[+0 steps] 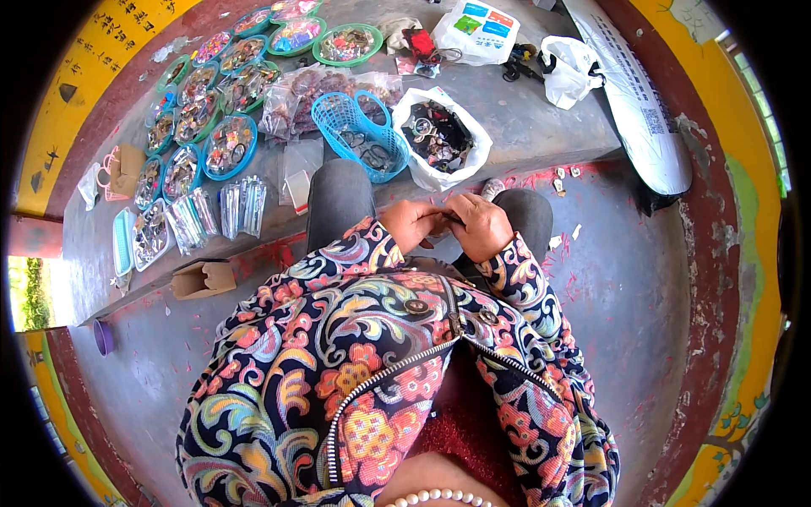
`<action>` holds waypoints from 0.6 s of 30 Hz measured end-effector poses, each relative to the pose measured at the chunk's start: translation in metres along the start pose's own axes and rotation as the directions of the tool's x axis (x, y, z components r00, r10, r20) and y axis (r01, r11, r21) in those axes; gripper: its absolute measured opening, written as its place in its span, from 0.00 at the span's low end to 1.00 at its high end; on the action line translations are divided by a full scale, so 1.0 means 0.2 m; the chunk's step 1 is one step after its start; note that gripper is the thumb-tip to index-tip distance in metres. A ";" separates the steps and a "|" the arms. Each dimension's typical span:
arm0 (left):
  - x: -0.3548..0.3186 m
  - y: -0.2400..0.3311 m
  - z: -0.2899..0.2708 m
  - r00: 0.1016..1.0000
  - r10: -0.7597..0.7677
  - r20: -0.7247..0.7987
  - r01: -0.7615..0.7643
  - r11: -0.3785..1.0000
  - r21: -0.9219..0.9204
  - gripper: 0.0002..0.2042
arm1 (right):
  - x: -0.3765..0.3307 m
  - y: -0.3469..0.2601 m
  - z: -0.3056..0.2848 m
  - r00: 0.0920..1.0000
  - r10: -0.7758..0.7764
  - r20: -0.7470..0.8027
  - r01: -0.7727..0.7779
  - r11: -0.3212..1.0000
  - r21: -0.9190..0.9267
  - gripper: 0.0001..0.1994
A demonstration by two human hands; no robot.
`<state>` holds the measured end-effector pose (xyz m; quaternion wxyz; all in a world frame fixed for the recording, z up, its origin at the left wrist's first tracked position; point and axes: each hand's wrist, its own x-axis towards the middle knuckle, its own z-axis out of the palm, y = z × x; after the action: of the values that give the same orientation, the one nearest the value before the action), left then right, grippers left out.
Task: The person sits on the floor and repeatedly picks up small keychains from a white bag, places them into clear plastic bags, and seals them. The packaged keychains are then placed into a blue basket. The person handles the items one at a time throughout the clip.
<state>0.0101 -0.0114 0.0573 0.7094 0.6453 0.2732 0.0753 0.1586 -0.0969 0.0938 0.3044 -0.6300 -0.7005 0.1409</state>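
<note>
My left hand [412, 223] and my right hand [480, 225] meet over my lap, fingers pinched together on a small dark item [448, 220] too tiny to identify. Both forearms wear colourful floral sleeves. Just beyond my knees stands a white plastic bag [469, 160] full of dark small pieces, and beside it a blue plastic basket [355, 127] with a few dark pieces inside.
Several round blue and green trays [228, 144] of small trinkets line the concrete ledge at left, with clear packets [241, 207] and a cardboard box [203, 279]. White bags [477, 29] lie at the back. A long white sack [642, 110] lies right.
</note>
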 end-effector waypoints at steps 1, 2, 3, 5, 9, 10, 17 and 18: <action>0.00 0.00 0.00 1.000 -0.010 0.005 0.010 1.000 -0.006 0.13 | 0.00 0.00 0.00 0.999 -0.036 0.001 0.036 0.999 -0.010 0.09; 0.00 0.00 0.00 1.000 -0.019 0.011 0.019 1.000 -0.012 0.13 | 0.01 0.00 -0.01 0.997 -0.071 0.003 0.071 0.997 -0.020 0.09; 0.00 0.00 0.00 0.999 -0.029 0.016 0.029 0.999 -0.017 0.13 | 0.01 0.00 -0.01 0.994 -0.107 0.004 0.107 0.994 -0.030 0.09; 0.01 -0.01 -0.01 1.000 -0.024 -0.002 0.024 0.998 -0.053 0.13 | 0.01 0.00 -0.01 0.998 -0.063 0.011 0.063 0.997 0.033 0.10; 0.02 -0.04 -0.01 0.999 -0.037 -0.001 0.036 0.992 -0.121 0.14 | -0.01 0.00 0.03 0.996 0.088 -0.013 -0.083 0.974 0.210 0.13; 0.02 -0.03 -0.01 0.999 -0.053 -0.008 0.050 0.980 -0.190 0.14 | -0.01 -0.01 0.03 0.993 0.118 -0.027 -0.105 0.954 0.279 0.13; 0.02 -0.04 -0.05 0.995 -0.095 0.011 0.091 0.906 -0.412 0.14 | -0.01 0.02 -0.01 0.984 0.154 -0.088 -0.112 0.923 0.369 0.17; 0.02 -0.04 -0.05 0.995 -0.094 0.013 0.092 0.911 -0.402 0.14 | -0.01 0.04 -0.01 0.984 0.171 -0.052 -0.141 0.920 0.365 0.17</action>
<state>0.0073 -0.0020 0.0478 0.8288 0.4717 0.2846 0.0981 0.1654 -0.0989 0.0901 0.4312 -0.6227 -0.5970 0.2643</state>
